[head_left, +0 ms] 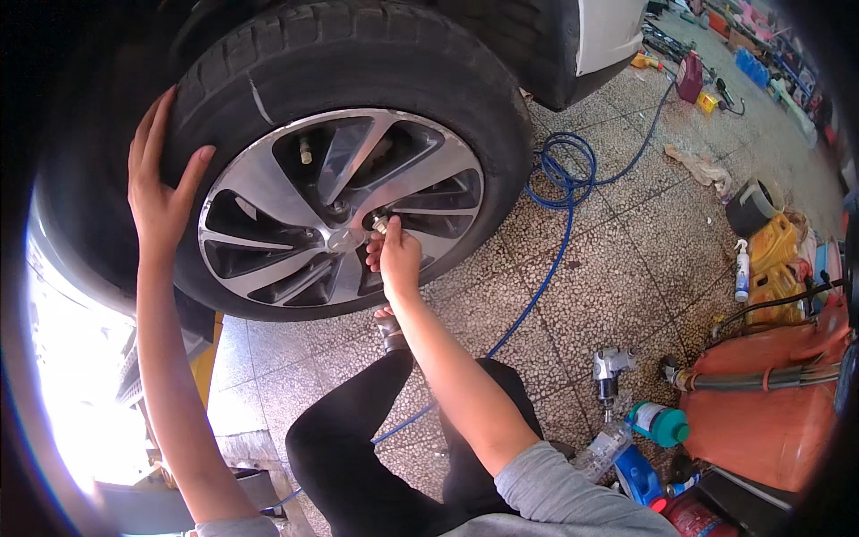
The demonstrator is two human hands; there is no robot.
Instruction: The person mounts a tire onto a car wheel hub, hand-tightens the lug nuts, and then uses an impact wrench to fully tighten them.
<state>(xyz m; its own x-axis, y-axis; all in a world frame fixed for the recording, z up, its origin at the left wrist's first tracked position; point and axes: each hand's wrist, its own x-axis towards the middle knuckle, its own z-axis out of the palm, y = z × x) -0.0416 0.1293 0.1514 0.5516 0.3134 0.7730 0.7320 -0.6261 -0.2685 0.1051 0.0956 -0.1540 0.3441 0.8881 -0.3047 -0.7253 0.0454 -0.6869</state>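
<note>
In front of me is a car wheel with a black tyre (358, 76) and a silver-and-black alloy rim (271, 185). My left hand (161, 195) lies against the tyre's left side, its thumb and fingers spread. Near the hub, my right hand (401, 255) pinches a small metal lug nut (380, 224) at a bolt hole just right of the centre cap (344, 239). How far the nut sits in the hole cannot be made out. Another fastener (306, 152) shows through the upper spokes.
A blue air hose (559, 259) coils on the speckled tile floor (608, 268). At the lower right lie an impact wrench (610, 376), a teal bottle (658, 422) and a blue bottle (637, 474) beside an orange-red jack (761, 403). Yellow jugs (771, 259) stand farther right.
</note>
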